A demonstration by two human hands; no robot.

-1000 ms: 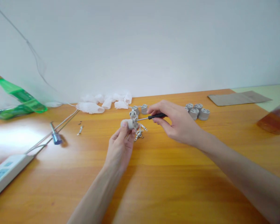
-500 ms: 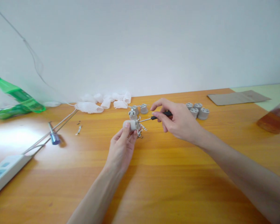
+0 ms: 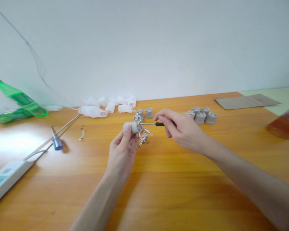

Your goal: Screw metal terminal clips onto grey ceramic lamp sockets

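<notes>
Where the wooden table [image 3: 149,195] runs back to the pale wall [image 3: 159,48], its far edge crosses the scene behind everything, and a broad stretch of wood spreads between the forearms toward the near side. At the near left, a white power strip [image 3: 7,179] is cut off by the frame; green plastic items [image 3: 21,101] lie beyond it at the far left. Just right of the strip rests a blue-handled screwdriver [image 3: 57,144], its shaft pointing far. White foam netting [image 3: 92,111] lines the far edge. The left hand [image 3: 122,152] reaches in from the near side, thumb on top and fingers underneath, clamped around a light grey cylinder [image 3: 130,127] lying sideways over the middle of the table. Small metal strips [image 3: 144,138] lie just beside its right end. The right hand [image 3: 183,126] comes from the right, thumb and forefinger pinched on a black-handled screwdriver [image 3: 160,124]; the shaft runs level to the cylinder's metal-fitted end, though whether the tip sits in a screw cannot be told. Farther right stand clustered grey cylinders [image 3: 200,118], brown cardboard [image 3: 247,101], and a clear container [image 3: 283,125] with reddish-brown contents, blurred.
</notes>
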